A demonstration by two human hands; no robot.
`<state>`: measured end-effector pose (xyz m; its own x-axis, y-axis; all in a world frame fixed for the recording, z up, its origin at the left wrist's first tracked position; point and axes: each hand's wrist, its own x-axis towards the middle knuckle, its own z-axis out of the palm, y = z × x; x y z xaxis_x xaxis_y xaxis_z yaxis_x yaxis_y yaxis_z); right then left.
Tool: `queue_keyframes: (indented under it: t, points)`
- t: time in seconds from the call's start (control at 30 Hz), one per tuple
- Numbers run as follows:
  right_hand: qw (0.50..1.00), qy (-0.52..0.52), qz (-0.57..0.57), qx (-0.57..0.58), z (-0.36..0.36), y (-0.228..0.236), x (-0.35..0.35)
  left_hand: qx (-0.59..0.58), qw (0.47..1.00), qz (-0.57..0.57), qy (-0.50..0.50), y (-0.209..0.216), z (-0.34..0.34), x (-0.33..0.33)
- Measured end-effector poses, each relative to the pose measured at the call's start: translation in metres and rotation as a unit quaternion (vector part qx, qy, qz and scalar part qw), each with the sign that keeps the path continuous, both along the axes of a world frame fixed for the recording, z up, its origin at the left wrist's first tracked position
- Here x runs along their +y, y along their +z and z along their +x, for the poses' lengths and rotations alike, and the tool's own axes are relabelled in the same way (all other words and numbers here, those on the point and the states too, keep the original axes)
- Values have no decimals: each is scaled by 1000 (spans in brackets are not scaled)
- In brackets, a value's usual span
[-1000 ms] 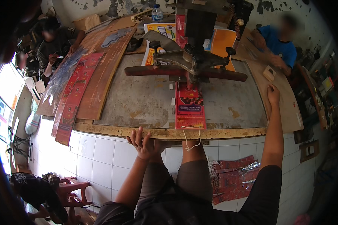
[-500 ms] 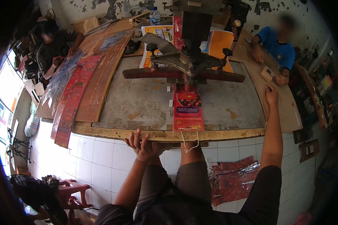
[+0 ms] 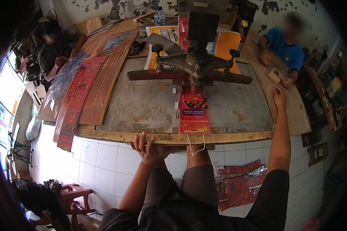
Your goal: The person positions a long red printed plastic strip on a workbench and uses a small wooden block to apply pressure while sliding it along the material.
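My left hand (image 3: 144,148) is at the front wooden edge (image 3: 165,138) of the worktable, its fingers apart and pointing upward against the wood, holding nothing. On the right side of the table, my right hand (image 3: 280,96) rests on the brown board with fingers curled in and nothing visible in them. A red printed strip (image 3: 195,111) with a white string loop (image 3: 196,148) lies on the grey metal plate (image 3: 142,104); the loop hangs over the front edge. Above the strip stands a dark press head (image 3: 194,61) with a reddish crossbar, hiding the strip's middle.
More red printed strips (image 3: 79,104) and a heap of clear plastic (image 3: 65,77) lie at left, beside a seated person. Another person in blue (image 3: 285,48) handles a small wooden block (image 3: 274,76) at right. Bundled red strips (image 3: 241,184) lie on the tiled floor.
The view has shifted very slightly. My two hands, the strip and the press stay in the same places. At right, the other person's hand has moved a little near the wooden block.
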<state>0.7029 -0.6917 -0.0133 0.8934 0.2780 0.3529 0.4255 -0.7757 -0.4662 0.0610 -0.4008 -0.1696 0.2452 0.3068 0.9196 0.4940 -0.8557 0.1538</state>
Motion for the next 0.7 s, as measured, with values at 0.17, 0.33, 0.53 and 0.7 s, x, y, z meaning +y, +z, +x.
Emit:
queue_keyframes:
  t: [0.17, 0.33, 0.53, 0.7]
  points:
    - [1000, 2, -7, -12, 5, 1, -6, -2, 1000, -3, 0, 0, 3, -1]
    - [1000, 5, 3, -11, 4, 0, -3, -1, 1000, -4, 2, 0, 2, -1]
    - [1000, 5, 0, -16, 8, -3, -6, 31, 1000, -7, -1, 3, 0, -3]
    - [1000, 8, 4, -25, 9, -4, -6, 30, 1000, -2, 2, 4, 0, -3]
